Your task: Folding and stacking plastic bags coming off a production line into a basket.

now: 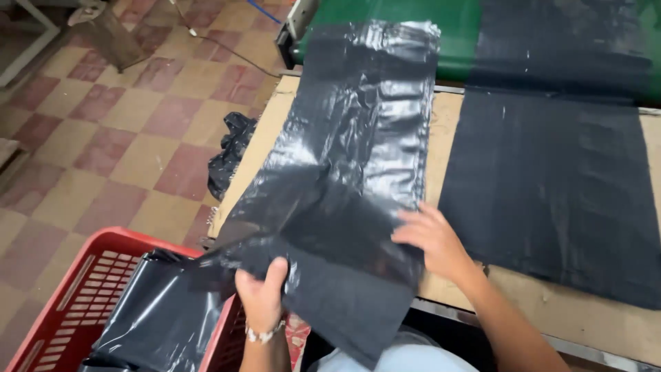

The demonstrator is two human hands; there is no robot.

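Left hand (pixel 261 295) pinches the near edge of the black plastic bag stack (pixel 351 158); right hand (pixel 434 240) lies open-palmed on the stack, on the wooden table (pixel 551 310) beside the red crate (pixel 76 289)

Left hand (pixel 260 296) pinching; right hand (pixel 434 241) flat, fingers spread.

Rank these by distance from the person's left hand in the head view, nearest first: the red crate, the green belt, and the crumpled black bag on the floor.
From the left hand:
1. Red crate, just to its left, at the bottom of the view.
2. Crumpled black bag, on the tiled floor beside the table edge, farther up.
3. Green belt, at the table's far end.
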